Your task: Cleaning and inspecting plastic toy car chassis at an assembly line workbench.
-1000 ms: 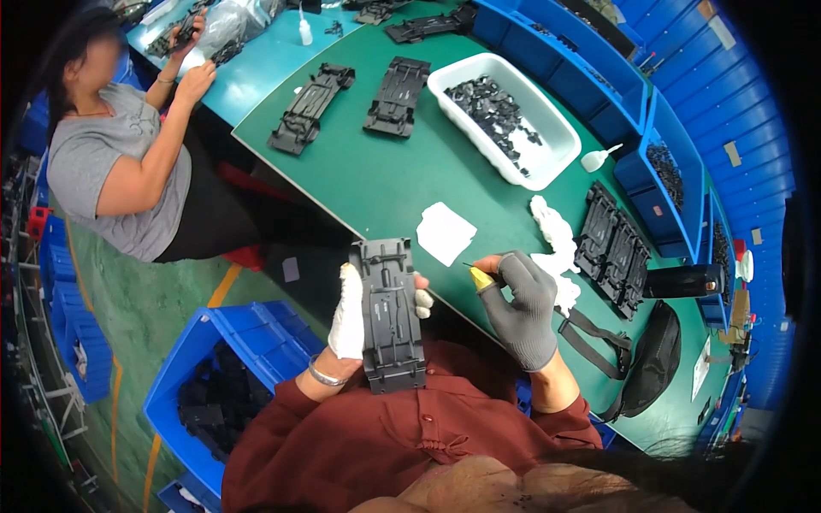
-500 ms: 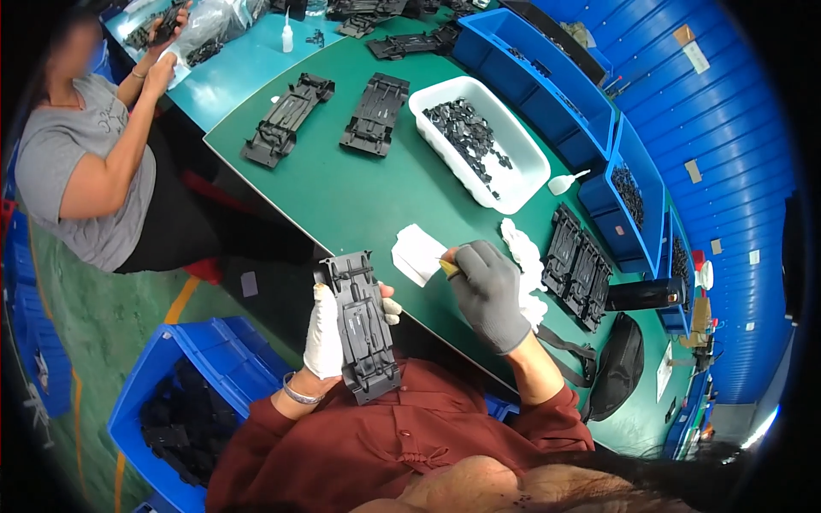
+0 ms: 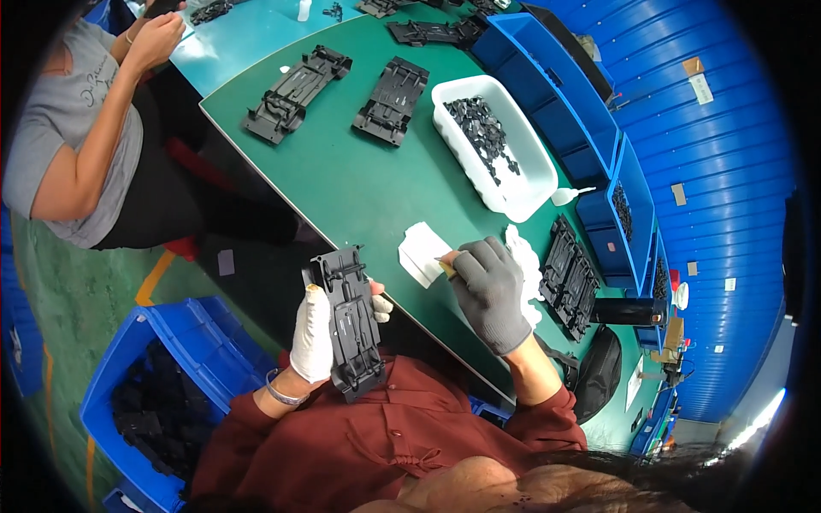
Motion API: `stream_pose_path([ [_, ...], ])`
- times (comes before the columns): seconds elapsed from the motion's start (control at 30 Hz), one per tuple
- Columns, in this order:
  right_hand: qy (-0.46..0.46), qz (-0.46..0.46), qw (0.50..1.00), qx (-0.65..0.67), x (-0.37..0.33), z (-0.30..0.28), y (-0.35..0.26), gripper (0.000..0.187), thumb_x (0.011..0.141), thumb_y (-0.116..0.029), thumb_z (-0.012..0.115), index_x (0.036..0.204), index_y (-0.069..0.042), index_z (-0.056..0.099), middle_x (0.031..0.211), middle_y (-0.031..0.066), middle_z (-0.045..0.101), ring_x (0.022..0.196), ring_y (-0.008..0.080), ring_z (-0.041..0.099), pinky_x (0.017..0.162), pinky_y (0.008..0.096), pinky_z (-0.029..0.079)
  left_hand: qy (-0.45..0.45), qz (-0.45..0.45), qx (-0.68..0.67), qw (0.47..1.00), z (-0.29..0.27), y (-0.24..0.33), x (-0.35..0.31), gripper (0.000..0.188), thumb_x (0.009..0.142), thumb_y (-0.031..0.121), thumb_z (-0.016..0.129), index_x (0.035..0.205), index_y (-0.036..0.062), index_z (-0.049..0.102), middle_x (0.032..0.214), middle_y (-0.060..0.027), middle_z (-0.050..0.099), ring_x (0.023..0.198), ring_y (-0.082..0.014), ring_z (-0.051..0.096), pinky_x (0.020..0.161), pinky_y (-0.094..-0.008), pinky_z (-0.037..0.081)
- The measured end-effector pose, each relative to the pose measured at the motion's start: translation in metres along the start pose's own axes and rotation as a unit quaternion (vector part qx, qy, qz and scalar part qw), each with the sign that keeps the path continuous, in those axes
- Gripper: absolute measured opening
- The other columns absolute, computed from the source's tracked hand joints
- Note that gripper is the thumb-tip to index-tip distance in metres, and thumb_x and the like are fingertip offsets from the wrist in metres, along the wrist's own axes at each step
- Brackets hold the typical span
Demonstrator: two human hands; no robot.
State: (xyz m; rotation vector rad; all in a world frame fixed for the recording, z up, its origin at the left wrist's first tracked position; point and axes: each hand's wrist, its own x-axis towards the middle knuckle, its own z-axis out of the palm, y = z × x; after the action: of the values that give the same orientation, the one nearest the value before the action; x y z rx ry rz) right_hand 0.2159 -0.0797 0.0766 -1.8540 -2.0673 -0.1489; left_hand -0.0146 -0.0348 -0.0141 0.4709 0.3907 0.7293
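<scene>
My left hand [image 3: 311, 335], in a white glove with bare fingertips, is closed around a long black plastic toy-car chassis [image 3: 352, 321]. The chassis stands tilted in front of my body, its ribbed, detailed face turned up. My right hand [image 3: 492, 295], in a grey glove, is closed above the green table. Something small and yellowish with a dark tip [image 3: 446, 268] pokes out at its fingertips; its kind is too small to tell. Under those fingertips lies a folded white sheet [image 3: 421, 254]. A crumpled white cloth [image 3: 523, 256] lies just right of the hand.
Two black chassis [image 3: 392, 101] lie farther back, with stacked ones [image 3: 569, 278] at right. A white tub [image 3: 532, 184] holds small black parts. Blue bins [image 3: 611, 248] line the right edge. A blue crate [image 3: 128, 359] stands at lower left. A co-worker [image 3: 73, 162] stands left.
The view has shifted a little. The chassis in my left hand has come slightly lower and left; the right hand keeps its closed pose over the white sheet.
</scene>
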Motion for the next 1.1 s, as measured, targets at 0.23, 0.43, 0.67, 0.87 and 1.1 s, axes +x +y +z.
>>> stream_pose_path([
  [0.23,-0.008,-0.035,0.999,-0.017,0.008,0.005,0.001,0.012,0.078,-0.006,0.071,0.082,-0.008,0.059,0.082,0.0056,0.059,0.075,0.0257,0.057,0.066,0.0377,0.047,0.014,0.008,-0.017,1.000,0.001,-0.001,0.001,0.083,0.098,0.067,0.040,0.130,-0.0091,0.051,0.112,-0.0182,0.066,0.098,-0.0242,0.069,0.091,-0.0372,0.055],
  [0.43,-0.023,-0.037,0.999,-0.022,0.010,0.010,0.003,0.012,0.078,-0.007,0.071,0.084,-0.008,0.060,0.083,0.0053,0.059,0.077,0.0253,0.057,0.066,0.0377,0.048,0.022,0.000,-0.010,1.000,-0.005,-0.001,-0.001,0.083,0.097,0.067,0.043,0.130,-0.0086,0.051,0.113,-0.0183,0.065,0.099,-0.0244,0.068,0.091,-0.0377,0.056],
  [0.67,-0.041,-0.046,0.998,-0.026,0.013,0.011,0.003,0.012,0.078,-0.007,0.069,0.087,-0.008,0.062,0.085,0.0052,0.060,0.080,0.0252,0.057,0.067,0.0380,0.047,0.007,0.004,-0.014,1.000,-0.005,-0.001,0.000,0.081,0.097,0.066,0.044,0.129,-0.0079,0.051,0.116,-0.0175,0.065,0.100,-0.0251,0.068,0.091,-0.0384,0.056],
  [0.87,-0.058,-0.059,0.995,-0.048,0.013,0.010,0.001,0.012,0.077,-0.009,0.066,0.088,-0.009,0.063,0.086,0.0050,0.059,0.081,0.0240,0.057,0.067,0.0369,0.047,0.025,0.005,0.008,1.000,-0.003,-0.001,-0.001,0.084,0.097,0.069,0.039,0.129,-0.0064,0.052,0.113,-0.0162,0.066,0.098,-0.0236,0.068,0.090,-0.0372,0.056],
  [1.1,-0.068,-0.116,0.980,-0.148,0.019,0.007,-0.003,0.012,0.075,-0.012,0.064,0.086,-0.008,0.062,0.083,0.0048,0.055,0.082,0.0229,0.053,0.066,0.0362,0.043,0.047,0.004,0.032,0.998,-0.003,-0.001,-0.001,0.090,0.096,0.074,0.033,0.129,-0.0066,0.054,0.108,-0.0159,0.068,0.095,-0.0217,0.069,0.088,-0.0351,0.056],
])
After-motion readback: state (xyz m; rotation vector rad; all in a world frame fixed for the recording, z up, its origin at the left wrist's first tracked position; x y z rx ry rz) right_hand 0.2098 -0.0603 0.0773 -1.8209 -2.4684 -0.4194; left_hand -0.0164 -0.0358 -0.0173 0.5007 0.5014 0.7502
